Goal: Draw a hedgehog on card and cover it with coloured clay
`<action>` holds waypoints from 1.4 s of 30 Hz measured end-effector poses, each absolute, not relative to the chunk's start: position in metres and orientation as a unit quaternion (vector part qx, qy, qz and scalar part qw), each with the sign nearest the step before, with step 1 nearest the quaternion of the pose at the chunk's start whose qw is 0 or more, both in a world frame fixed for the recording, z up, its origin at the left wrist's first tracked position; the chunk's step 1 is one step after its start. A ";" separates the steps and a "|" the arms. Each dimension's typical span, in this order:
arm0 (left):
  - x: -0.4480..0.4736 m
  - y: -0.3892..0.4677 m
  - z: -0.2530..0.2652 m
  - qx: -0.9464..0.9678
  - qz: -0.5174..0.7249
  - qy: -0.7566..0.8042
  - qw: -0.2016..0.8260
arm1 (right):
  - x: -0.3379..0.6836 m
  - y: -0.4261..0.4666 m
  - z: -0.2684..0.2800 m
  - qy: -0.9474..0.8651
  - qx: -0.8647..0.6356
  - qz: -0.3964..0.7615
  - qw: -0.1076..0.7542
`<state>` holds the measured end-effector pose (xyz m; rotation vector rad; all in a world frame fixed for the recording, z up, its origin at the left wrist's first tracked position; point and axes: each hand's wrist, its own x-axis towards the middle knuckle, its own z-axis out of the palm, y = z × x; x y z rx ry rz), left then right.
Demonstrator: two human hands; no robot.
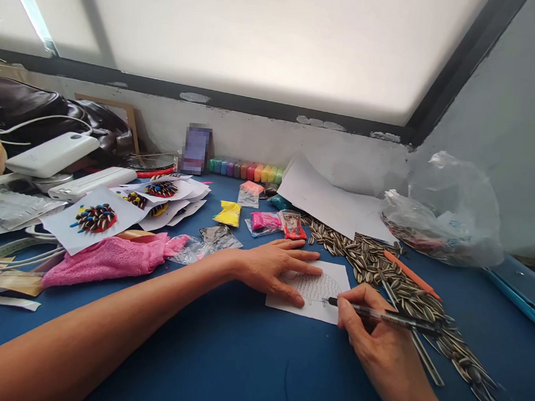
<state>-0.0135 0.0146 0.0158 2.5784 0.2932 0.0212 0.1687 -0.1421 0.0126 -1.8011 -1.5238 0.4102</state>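
Note:
A small white sheet of paper (282, 303) lies on the blue tabletop, with a rounded drawing filled with short pen marks on it. My left hand (278, 264) rests flat across the sheet's left part, fingers spread. In my right hand (378, 326) is a black pen (361, 309), its tip at the lower edge of the drawing. Sunflower seeds (368, 267) spread in a long heap just right of the paper. An orange pencil (412, 275) and a thin metallic rod (426, 358) lie among them.
Clay packets, including a yellow one (227, 213), lie behind my left hand. White cards with seed-covered figures (97, 219), a pink cloth (109, 265) and power banks (53, 154) crowd the left. White sheets (327, 199) and a plastic bag (452, 209) stand behind the seeds.

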 end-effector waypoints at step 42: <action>-0.014 0.015 0.015 0.954 0.012 0.106 0.279 | 0.174 -0.139 0.017 -0.554 -0.726 0.174 0.367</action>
